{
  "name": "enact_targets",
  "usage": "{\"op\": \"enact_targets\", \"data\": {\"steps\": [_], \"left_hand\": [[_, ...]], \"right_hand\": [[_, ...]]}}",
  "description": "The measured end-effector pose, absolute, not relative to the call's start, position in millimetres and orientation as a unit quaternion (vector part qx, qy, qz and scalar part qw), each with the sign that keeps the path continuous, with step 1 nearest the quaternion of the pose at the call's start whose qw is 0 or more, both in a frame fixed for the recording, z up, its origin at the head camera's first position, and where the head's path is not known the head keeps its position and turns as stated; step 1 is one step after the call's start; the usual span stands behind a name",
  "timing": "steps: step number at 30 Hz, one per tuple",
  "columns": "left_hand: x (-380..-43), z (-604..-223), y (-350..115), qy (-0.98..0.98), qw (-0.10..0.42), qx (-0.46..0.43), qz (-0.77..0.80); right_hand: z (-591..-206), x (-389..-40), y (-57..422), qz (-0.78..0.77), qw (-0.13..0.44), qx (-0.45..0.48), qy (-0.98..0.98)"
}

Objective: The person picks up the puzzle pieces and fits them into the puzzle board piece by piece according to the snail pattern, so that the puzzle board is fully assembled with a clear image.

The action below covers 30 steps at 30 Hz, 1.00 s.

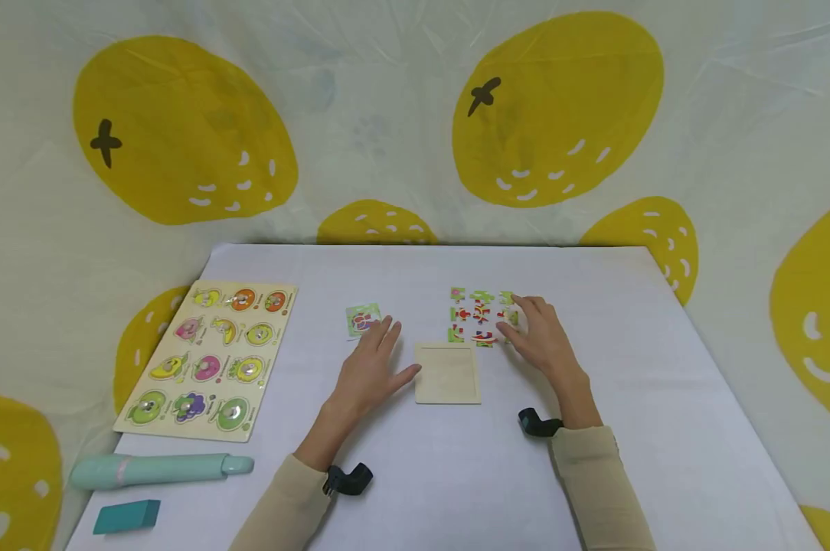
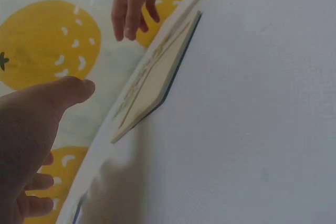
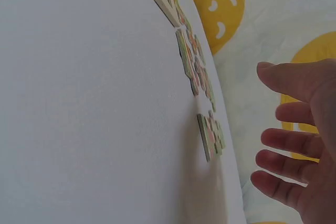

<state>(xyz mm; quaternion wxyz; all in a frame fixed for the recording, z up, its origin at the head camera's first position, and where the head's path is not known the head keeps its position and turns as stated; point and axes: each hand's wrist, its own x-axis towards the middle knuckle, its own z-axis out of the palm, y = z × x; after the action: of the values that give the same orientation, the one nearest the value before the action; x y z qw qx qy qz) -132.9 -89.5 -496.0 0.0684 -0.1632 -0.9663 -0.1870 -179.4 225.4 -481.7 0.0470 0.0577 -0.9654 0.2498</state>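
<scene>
The square wooden tray lies flat on the white surface, and the jigsaw pieces are laid out in rough rows just beyond it and to its right. The right hand hovers over the right side of these pieces, beyond the tray's right corner, thumb and fingers spread apart and holding nothing. The left hand hovers just left of the tray, its fingers extended and its thumb spread out toward the tray's left edge, likewise holding nothing. Its fingertips partly cover a small picture square on the tray's far left. Well left of the tray lies a fruit board; nearer the person than that, still left of the tray, are a mint-green wand and a teal block.
</scene>
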Motion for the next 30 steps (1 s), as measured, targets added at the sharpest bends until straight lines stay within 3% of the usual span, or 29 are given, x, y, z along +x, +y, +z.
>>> {"op": "enact_targets", "data": {"steps": [17,30], "left_hand": [[-125.2,-509.2,-82.2,-0.953,-0.003,-0.233,-0.194],[-123.2,-519.9,-80.5,-0.946,-0.002,-0.266,-0.185]], "right_hand": [[-492.0,-182.8,240.7,0.277,-0.049,0.028,-0.959],[-497.5,-181.3,243.6,0.274,-0.046,0.048,-0.959]]}}
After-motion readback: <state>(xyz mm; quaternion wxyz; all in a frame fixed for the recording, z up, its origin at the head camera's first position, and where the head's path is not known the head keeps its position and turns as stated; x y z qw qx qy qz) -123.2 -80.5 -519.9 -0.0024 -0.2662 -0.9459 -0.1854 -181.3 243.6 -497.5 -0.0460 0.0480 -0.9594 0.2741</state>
